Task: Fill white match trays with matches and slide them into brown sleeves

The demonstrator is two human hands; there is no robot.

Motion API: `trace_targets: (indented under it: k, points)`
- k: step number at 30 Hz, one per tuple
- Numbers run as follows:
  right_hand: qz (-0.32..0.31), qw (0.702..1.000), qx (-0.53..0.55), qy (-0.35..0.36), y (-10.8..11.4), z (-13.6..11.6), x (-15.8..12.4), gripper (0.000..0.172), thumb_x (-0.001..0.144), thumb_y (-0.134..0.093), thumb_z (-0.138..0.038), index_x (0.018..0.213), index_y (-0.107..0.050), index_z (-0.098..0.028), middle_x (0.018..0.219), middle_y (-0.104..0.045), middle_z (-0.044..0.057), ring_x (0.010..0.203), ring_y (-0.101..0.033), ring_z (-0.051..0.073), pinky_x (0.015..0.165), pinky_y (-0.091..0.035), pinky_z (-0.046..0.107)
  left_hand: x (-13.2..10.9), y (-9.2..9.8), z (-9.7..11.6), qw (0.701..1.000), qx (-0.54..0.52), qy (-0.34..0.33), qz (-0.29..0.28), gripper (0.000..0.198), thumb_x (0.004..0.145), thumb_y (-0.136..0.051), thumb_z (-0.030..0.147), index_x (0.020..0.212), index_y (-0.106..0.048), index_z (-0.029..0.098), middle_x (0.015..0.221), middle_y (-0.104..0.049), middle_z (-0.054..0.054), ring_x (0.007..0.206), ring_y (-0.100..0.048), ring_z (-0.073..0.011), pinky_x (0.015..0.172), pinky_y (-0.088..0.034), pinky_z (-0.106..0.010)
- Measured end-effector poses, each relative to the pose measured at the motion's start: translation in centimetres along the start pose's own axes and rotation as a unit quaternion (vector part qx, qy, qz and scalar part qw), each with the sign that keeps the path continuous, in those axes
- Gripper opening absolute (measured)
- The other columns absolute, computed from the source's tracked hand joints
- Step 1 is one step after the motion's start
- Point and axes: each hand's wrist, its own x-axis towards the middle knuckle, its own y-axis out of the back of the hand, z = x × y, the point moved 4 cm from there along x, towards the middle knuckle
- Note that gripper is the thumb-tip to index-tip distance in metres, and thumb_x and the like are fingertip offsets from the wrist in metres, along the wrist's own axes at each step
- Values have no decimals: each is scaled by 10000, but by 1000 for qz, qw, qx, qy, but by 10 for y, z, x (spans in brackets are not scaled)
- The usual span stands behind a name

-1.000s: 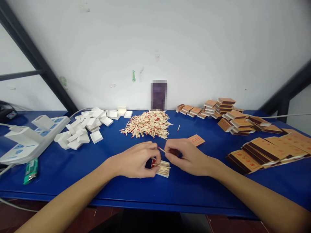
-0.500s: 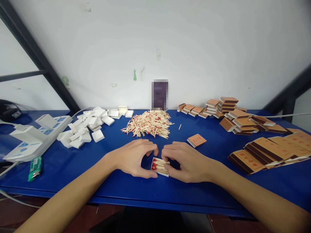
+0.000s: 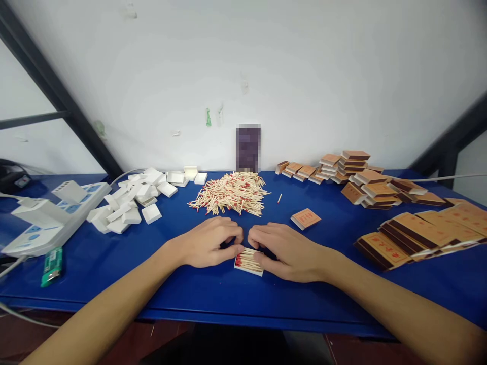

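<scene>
A small white matchbox tray (image 3: pixel 249 271) full of red-tipped matches (image 3: pixel 249 260) lies on the blue table between my hands. My left hand (image 3: pixel 213 244) is curled, its thumb and index tips close together at the tray's far left corner. From the other side, my right hand (image 3: pixel 289 251) has its thumb over the right ends of the matches, with its fingers bent behind the far edge. Just beyond sits a big heap of loose matches (image 3: pixel 232 193). An orange matchbox sleeve (image 3: pixel 305 218) lies beyond my right hand, and a single match (image 3: pixel 279 198) is right of the heap.
Piled at the left are white trays (image 3: pixel 131 200), beside a power strip (image 3: pixel 76 213) with plugs and a green packet (image 3: pixel 51 267). Stacks of orange sleeves (image 3: pixel 375 187) and a fanned row of flatter ones (image 3: pixel 418 233) fill the right. A wall (image 3: pixel 304 76) rises behind.
My left thumb has moved up from the tray's near left side to its far left corner, closing toward the index finger. My right thumb now reaches over the matches. The view has shifted slightly.
</scene>
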Motion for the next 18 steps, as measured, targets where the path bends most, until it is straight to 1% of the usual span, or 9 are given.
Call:
trace_targets:
  k: [2,4,6,7,9,11,14,16,18]
  points:
    - [25,999,-30,-4,8,1,1,85,918,-420,-206,834,-428,-205,790,-546,3,678,-453,152,671,-341,294,-1,1,2,1000,-7,-9,10,234,955,-469,399,924,-555,183,833,-559,-18,779,-506,-173,734,-380,-293]
    - [59,992,-102,-35,21,5,-1,46,874,-426,-171,872,-464,-197,853,-579,34,745,-495,178,704,-348,313,-2,2,7,999,-10,-25,24,319,885,-568,472,1036,-559,191,910,-572,-30,822,-524,-187,761,-395,-299]
    - [74,970,-206,-104,35,16,-7,95,822,-456,-172,903,-502,-194,921,-601,64,836,-526,225,735,-348,345,-1,0,13,999,4,-39,32,435,783,-676,474,1099,-562,197,954,-578,-34,853,-539,-199,793,-406,-306]
    - [69,955,-248,-145,41,23,-13,114,810,-471,-195,914,-517,-195,942,-609,76,880,-535,253,746,-348,362,-1,-1,15,998,16,-42,34,436,758,-698,449,1091,-574,196,952,-580,-33,852,-545,-198,804,-409,-308]
    - [43,932,-282,-225,51,38,-26,181,784,-502,-239,958,-537,-204,994,-618,88,947,-550,296,753,-352,383,0,-3,15,998,42,-35,41,359,777,-682,406,1053,-602,191,930,-589,-31,839,-555,-193,814,-413,-311]
    - [-15,923,-265,-277,54,52,-39,267,759,-545,-290,1015,-535,-216,1023,-621,86,969,-565,315,723,-359,376,1,-4,11,996,63,-12,54,308,837,-633,400,1054,-617,182,924,-596,-38,853,-568,-199,811,-422,-317]
    - [-93,913,-212,-336,50,63,-49,299,763,-547,-255,1055,-499,-212,1027,-613,78,810,-602,257,606,-336,322,1,-2,0,994,81,25,75,359,899,-578,396,1179,-592,171,981,-595,-60,920,-581,-216,815,-443,-326]
    - [-88,920,-189,-331,47,59,-45,241,789,-506,-194,1029,-493,-206,1041,-603,76,784,-603,228,587,-326,311,0,-1,-5,992,83,35,88,410,920,-562,390,1267,-553,172,1026,-591,-72,952,-583,-222,827,-457,-333]
    - [-65,951,-142,-266,42,46,-33,209,800,-509,-185,1008,-502,-214,1040,-602,58,824,-599,212,622,-346,304,0,-1,-7,991,82,39,98,445,925,-563,401,1307,-533,175,1055,-590,-80,978,-580,-229,847,-465,-344]
